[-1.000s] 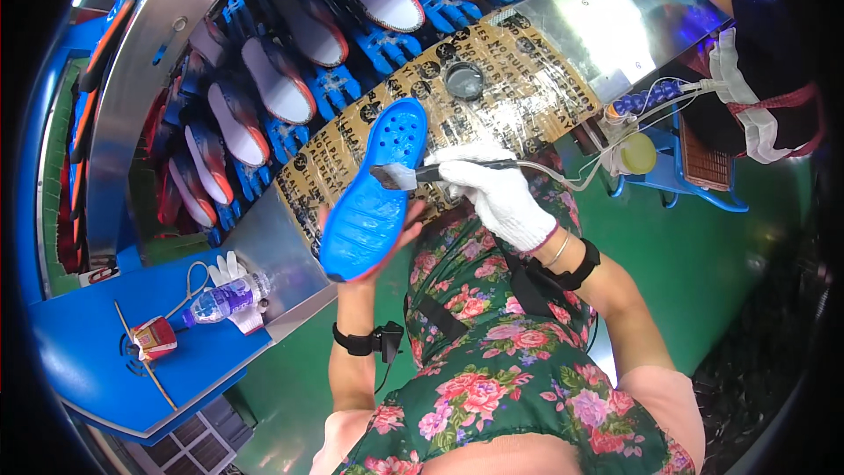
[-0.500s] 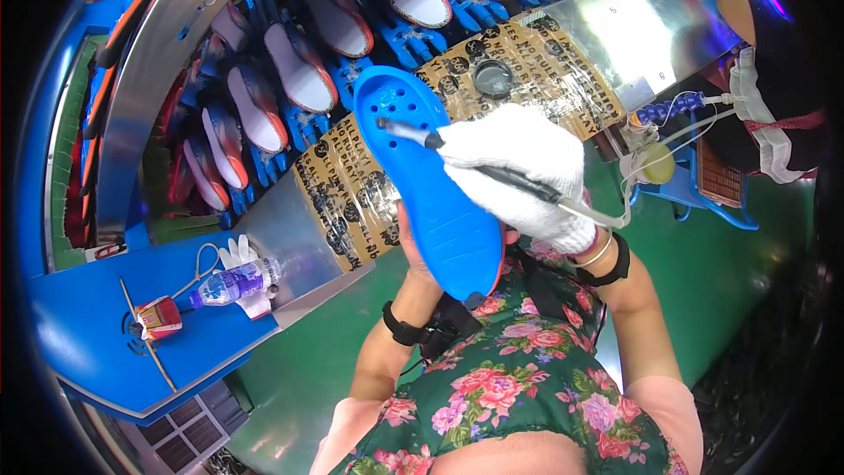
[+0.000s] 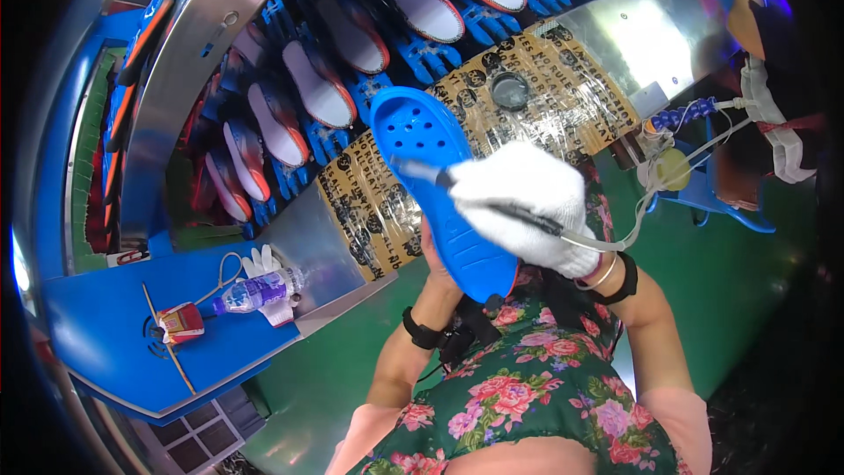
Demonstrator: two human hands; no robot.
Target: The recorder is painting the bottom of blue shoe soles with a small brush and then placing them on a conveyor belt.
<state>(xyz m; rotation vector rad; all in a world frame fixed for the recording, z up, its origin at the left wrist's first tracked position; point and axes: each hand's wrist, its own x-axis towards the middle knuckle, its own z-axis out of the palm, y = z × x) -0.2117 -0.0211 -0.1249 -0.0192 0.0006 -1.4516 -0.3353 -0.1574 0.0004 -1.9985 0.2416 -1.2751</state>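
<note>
A blue shoe sole (image 3: 475, 242) with a raised rim and several round holes at its far end lies tilted across the middle of the head view. My bare left hand (image 3: 432, 251) grips it from below at its left edge; most of those fingers are hidden behind it. A white knitted glove covers my right hand (image 3: 526, 198), which is closed around a dark-handled brush (image 3: 424, 169) fed by a pale tube. The blurred bristle tip is over the sole just below the holes, at its left edge; whether it touches cannot be told.
Beyond the sole, a metal ledge carries brown printed tape (image 3: 563, 97) and a round dark dish (image 3: 510, 91). Shoes (image 3: 321, 88) with pale bottoms sit on blue racks behind. A bottle (image 3: 255, 292), a spare glove and a small red box (image 3: 181, 324) lie on the blue table at left.
The brush has moved from among the holes to just below them, toward the sole's middle. The whole view has shifted a little, so the surroundings sit lower and further right.
</note>
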